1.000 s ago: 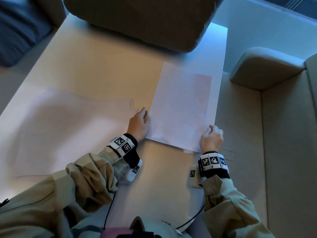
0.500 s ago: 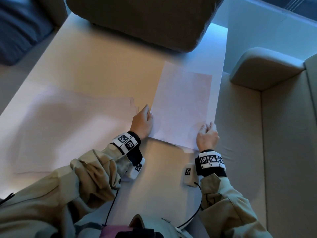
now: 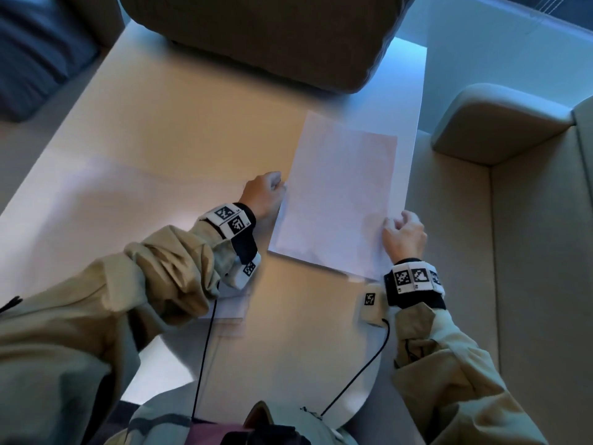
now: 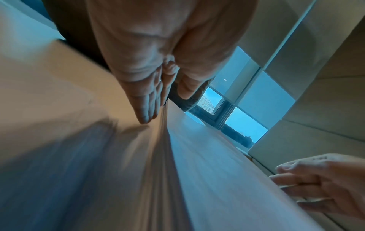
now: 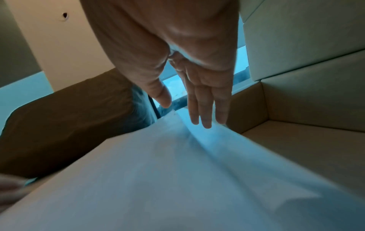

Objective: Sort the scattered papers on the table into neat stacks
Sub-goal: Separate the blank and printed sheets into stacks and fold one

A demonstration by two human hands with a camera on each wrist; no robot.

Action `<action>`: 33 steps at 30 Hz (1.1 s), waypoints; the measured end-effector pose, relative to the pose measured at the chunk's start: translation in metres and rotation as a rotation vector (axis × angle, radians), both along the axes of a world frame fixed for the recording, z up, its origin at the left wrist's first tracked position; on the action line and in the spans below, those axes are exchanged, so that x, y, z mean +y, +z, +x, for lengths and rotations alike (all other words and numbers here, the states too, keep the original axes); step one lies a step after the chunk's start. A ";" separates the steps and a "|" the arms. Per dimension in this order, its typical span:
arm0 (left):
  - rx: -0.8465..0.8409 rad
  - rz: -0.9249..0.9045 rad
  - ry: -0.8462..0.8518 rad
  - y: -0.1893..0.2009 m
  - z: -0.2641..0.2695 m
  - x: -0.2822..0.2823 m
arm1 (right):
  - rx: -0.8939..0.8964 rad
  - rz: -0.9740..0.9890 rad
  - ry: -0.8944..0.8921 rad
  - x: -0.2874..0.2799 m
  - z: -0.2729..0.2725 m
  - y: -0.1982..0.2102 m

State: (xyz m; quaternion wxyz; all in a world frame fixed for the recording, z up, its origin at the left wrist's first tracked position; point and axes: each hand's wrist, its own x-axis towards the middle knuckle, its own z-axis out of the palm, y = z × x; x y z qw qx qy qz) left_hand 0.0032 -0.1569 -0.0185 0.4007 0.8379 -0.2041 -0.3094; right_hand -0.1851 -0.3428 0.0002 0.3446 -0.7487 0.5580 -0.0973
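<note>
A stack of white papers (image 3: 340, 200) lies near the right edge of the pale table (image 3: 192, 130). My left hand (image 3: 280, 187) presses its straight fingers (image 4: 146, 109) against the stack's left edge (image 4: 164, 140), thumb apart. My right hand (image 3: 394, 221) rests at the stack's right edge near the front corner, fingers (image 5: 203, 109) straight and touching the paper (image 5: 177, 164), thumb above the sheet. Neither hand grips anything. A second, wider spread of white sheets (image 3: 112, 226) lies on the left part of the table, partly under my left sleeve.
A dark cushioned seat (image 3: 256, 36) overhangs the table's far side. A beige sofa (image 3: 529, 252) with an armrest (image 3: 500, 123) runs along the right, close to the stack. A blue cushion (image 3: 38, 43) sits at the far left.
Both hands have slid away from me along the sides of the right stack. The stack's near edge has shifted slightly away; the left sheets have not moved.
</note>
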 end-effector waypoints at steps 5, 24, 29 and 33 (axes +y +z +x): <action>-0.023 0.037 -0.035 0.011 0.028 -0.024 | -0.015 -0.010 0.000 -0.038 0.015 0.006; 0.061 -0.023 0.131 -0.004 0.049 -0.102 | -0.005 -0.002 0.125 -0.097 0.077 -0.021; -0.002 -0.063 0.185 -0.007 0.051 -0.103 | -0.014 0.040 0.129 -0.094 0.081 -0.022; -0.024 -0.063 0.147 0.003 0.055 -0.094 | -0.019 0.083 0.114 -0.088 0.075 -0.011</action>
